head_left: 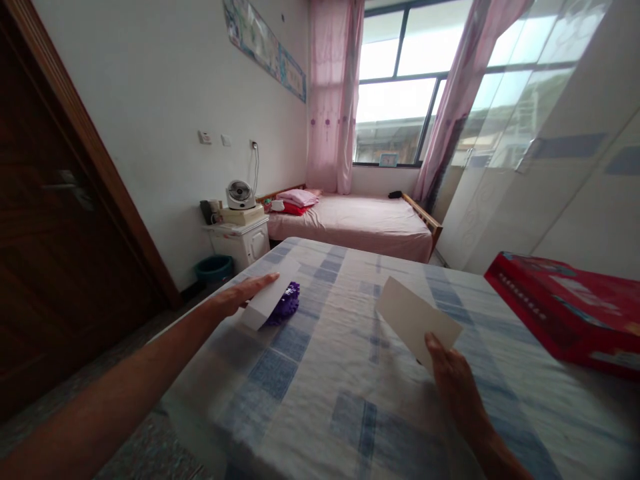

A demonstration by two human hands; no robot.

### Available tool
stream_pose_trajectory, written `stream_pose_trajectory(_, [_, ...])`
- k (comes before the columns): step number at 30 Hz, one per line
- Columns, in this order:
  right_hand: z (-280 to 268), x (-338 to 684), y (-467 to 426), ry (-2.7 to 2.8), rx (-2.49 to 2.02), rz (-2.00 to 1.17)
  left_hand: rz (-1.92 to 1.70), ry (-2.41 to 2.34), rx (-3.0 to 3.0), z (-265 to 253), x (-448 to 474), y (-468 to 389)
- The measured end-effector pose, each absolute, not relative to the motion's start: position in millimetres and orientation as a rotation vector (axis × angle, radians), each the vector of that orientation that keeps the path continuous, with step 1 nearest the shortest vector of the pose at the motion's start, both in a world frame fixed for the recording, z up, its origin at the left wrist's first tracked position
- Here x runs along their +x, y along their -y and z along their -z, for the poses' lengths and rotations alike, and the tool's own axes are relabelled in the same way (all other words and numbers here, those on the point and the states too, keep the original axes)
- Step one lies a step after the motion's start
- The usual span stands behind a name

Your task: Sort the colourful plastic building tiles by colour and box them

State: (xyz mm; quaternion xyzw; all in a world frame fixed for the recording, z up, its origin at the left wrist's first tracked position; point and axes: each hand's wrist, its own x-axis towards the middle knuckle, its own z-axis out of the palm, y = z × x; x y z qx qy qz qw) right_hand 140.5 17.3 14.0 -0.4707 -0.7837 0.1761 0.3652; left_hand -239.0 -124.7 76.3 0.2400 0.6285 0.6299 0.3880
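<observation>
My left hand [246,292] is closed on the near-left edge of a white card-like piece [273,293] with a folded-looking side, held tilted over the table's left part. Against its right side, partly covered by it, is a bumpy purple thing [286,305] whose kind I cannot make out. A flat off-white card [413,317] is gripped at its lower right by my right hand [453,370], thumb on top and the other fingers hidden beneath. Both pieces are above a blue-and-white patterned tablecloth [330,347].
A large red box [565,307] sits at the table's right side. Beyond the table are a bed [355,220] with pink bedding, a white bedside cabinet [245,243] bearing a small fan [241,195], and a teal bin [214,268]. A brown door [55,220] is at the left.
</observation>
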Motion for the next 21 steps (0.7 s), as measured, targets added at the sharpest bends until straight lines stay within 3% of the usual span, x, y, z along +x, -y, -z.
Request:
stream_pose_trajectory(3, [-18.0, 139.0, -16.1, 2.009, -1.214, -0.506, -1.260, -1.952, 0.840, -82.5, -230.8, 117.4])
stream_pose_trajectory(12, [-28.5, 127.8, -4.3, 1.853, -1.237, -0.896, -0.797, -2.613, 1.440, -106.1, -207.7, 116.2])
stream_pose_trajectory(21, [-38.1, 120.9, 6.4, 1.681, -1.250, -1.154, -1.368, -2.270, 1.210, -109.5, -221.2, 126.1])
